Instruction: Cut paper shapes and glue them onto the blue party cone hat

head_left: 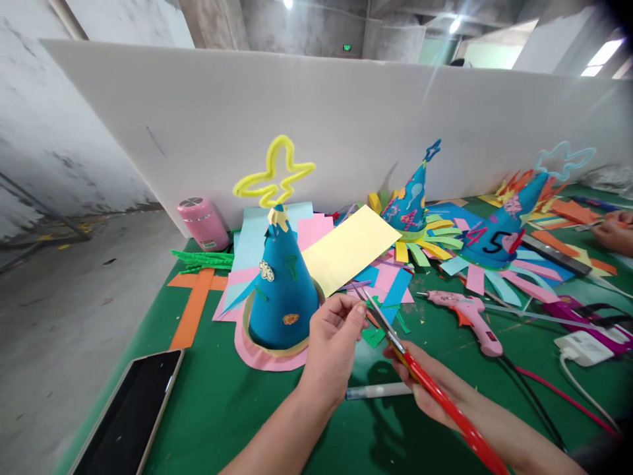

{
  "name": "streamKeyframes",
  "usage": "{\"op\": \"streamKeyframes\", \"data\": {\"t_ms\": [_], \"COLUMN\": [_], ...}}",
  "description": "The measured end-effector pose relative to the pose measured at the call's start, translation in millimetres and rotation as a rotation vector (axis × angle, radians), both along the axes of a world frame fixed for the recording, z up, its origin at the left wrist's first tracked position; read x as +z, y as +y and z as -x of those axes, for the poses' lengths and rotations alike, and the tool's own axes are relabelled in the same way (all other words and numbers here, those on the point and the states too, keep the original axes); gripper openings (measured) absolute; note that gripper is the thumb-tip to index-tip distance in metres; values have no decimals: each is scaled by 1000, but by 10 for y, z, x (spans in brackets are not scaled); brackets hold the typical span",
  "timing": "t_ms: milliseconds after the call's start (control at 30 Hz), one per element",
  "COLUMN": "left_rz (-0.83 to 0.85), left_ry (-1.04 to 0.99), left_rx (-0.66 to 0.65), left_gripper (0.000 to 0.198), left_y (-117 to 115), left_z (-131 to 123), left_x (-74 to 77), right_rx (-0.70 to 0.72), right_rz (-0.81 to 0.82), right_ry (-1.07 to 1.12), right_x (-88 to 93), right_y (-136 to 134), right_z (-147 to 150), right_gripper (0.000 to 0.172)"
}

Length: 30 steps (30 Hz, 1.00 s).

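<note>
My left hand (332, 343) pinches the lower corner of a pale yellow sheet of paper (349, 247), held up above the green table (217, 409). Red-handled scissors (425, 379) are gripped in my right hand (428, 389), and their blades reach up to the paper's bottom edge beside my left thumb. Just left of my left hand stands a blue cone hat (281, 290) on a pink brim, topped with a yellow pipe-cleaner star (271, 171).
A pink glue gun (469, 316), a glue stick (378, 391), a tablet (128, 415) and a pink tumbler (204, 223) lie around. Two more blue cone hats (413, 201) (499, 227) sit among coloured paper strips. Another person's hand (613, 231) rests far right. A white board (316, 125) walls the back.
</note>
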<state>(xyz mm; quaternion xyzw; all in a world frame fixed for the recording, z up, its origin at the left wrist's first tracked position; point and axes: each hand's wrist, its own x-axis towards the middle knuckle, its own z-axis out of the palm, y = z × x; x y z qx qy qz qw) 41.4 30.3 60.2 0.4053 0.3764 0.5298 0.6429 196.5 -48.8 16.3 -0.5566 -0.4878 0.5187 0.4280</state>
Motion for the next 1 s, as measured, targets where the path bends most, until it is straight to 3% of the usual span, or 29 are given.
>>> {"op": "streamKeyframes", "data": {"t_ms": [167, 333, 667, 1000], "left_rz": [-20, -45, -12, -28], "left_ry": [-4, -65, -202, -96], "left_rx": [-28, -83, -156, -128], "left_gripper": [12, 13, 11, 12], "left_y": [13, 39, 79, 91], "left_z": [6, 20, 38, 55], "left_x": [-30, -74, -118, -109], "right_rx": [78, 140, 57, 107], "right_rz": [150, 143, 40, 167], "right_ry": [-71, -215, -485, -224], "right_x": [205, 405, 397, 425], "right_y": [2, 26, 45, 47], "right_z": [31, 66, 111, 89], "right_gripper": [61, 62, 64, 62]}}
